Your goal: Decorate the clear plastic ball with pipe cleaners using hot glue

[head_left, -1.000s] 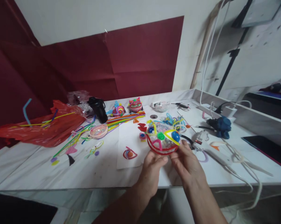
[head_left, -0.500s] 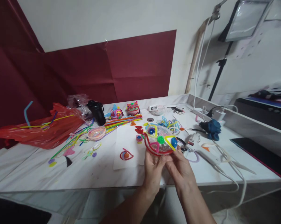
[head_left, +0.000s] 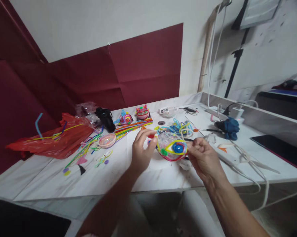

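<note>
My right hand (head_left: 204, 158) grips the right edge of a clear plastic ball (head_left: 168, 141) trimmed with pipe cleaners. A yellow-rimmed blue eye (head_left: 178, 147) faces me, with a green round piece (head_left: 164, 152) beside it and a red-pink strip along the bottom. To the left of the ball, my left hand (head_left: 141, 152) is open, thumb apart from its curved fingers; whether a fingertip touches the ball is unclear. Red pieces show just behind those fingertips. A tangle of blue and yellow pipe cleaners (head_left: 181, 126) lies behind the ball.
Two finished-looking colourful ball figures (head_left: 142, 112) stand at the back near a black bottle (head_left: 106, 119). Leftward are a red plastic bag (head_left: 61, 140), loose pipe cleaners and a clear disc (head_left: 107, 140). On the right lie a hot glue gun (head_left: 227, 157), cables, scissors and a blue bundle (head_left: 230, 127).
My left hand has let go of the decorated ball and moved left. The ball has turned in my right hand, so one blue eye now faces me. The view has shifted slightly.
</note>
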The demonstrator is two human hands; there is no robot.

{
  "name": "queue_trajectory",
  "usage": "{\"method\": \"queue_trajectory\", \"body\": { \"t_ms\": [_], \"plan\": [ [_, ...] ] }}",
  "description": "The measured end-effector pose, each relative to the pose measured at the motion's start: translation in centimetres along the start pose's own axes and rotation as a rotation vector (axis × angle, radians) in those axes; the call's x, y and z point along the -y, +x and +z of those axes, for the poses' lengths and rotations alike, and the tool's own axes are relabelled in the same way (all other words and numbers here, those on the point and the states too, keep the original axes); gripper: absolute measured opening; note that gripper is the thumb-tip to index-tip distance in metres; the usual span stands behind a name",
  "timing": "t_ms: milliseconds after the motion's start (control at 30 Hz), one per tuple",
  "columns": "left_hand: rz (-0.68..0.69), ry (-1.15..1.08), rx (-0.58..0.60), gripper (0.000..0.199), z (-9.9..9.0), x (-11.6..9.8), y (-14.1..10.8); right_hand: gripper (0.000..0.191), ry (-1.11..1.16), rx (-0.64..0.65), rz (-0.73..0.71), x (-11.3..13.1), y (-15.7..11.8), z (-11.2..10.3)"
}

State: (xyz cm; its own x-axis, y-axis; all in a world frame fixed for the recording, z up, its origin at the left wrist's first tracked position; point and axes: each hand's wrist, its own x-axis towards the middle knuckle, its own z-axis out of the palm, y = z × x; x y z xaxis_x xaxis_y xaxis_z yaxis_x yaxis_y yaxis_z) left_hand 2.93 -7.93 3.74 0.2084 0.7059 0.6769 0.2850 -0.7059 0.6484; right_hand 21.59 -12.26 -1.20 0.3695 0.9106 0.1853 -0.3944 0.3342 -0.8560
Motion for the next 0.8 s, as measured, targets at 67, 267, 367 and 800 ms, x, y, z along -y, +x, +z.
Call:
{"method": "queue_trajectory", "body": {
  "t_ms": [67,267,367,800],
  "plan": [
    [0.06,0.019,0.221,0.017,-0.5,-0.7,2.6,0.037,0.016,0.045,0.034,0.5,0.1,0.4],
    [0.207,0.238,0.697,0.019,0.8,-1.3,6.4,0.045,-0.034,0.143,0.015,0.7,0.6,1.3],
    [0.199,0.315,0.798,0.019,0.8,-1.9,6.9,0.044,-0.08,0.164,-0.026,0.8,0.8,1.4],
    [-0.292,-0.024,1.005,0.018,0.3,-1.7,6.9,0.041,-0.207,0.213,-0.06,0.7,0.8,1.6]
  ]
}}
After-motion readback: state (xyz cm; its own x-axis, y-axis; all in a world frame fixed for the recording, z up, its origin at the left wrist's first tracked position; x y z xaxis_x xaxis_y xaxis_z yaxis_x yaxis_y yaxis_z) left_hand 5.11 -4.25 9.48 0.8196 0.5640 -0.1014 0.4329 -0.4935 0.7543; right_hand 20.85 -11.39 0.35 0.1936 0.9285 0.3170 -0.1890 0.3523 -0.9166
